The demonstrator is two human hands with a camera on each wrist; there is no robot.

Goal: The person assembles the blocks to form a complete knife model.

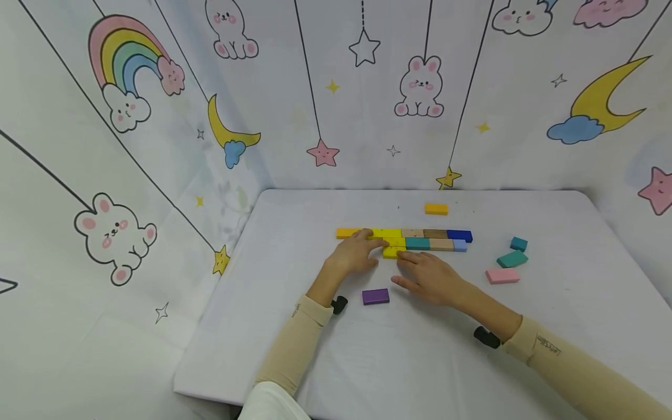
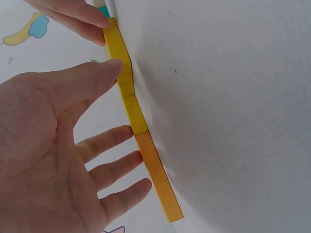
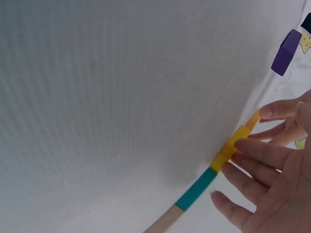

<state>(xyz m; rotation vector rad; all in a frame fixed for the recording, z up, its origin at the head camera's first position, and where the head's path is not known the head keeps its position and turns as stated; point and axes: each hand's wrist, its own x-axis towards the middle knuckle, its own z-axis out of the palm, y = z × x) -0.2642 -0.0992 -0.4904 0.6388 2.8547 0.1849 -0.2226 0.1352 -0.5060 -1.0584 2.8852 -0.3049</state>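
My left hand (image 1: 357, 254) is at the left end of rows of coloured wooden blocks, its fingers extended over the yellow blocks (image 1: 386, 233). In the left wrist view its thumb (image 2: 104, 75) reaches across the yellow blocks, and other fingertips lie along the row's edge by the orange-yellow block (image 2: 159, 177). My right hand (image 1: 430, 277) has its fingertips at the front yellow block (image 1: 393, 252), fingers fairly straight. In the right wrist view these fingers (image 3: 262, 153) touch a yellow block (image 3: 228, 150) beside a teal block (image 3: 197, 189). Fingertip contact on the far side is hidden.
A purple block (image 1: 375, 297) lies in front, between the forearms. To the right are a pink block (image 1: 502, 276), a green block (image 1: 512, 259) and a small teal block (image 1: 518, 244). Behind the rows sits an orange-yellow block (image 1: 436, 209). A white cloth covers the table (image 1: 252, 326).
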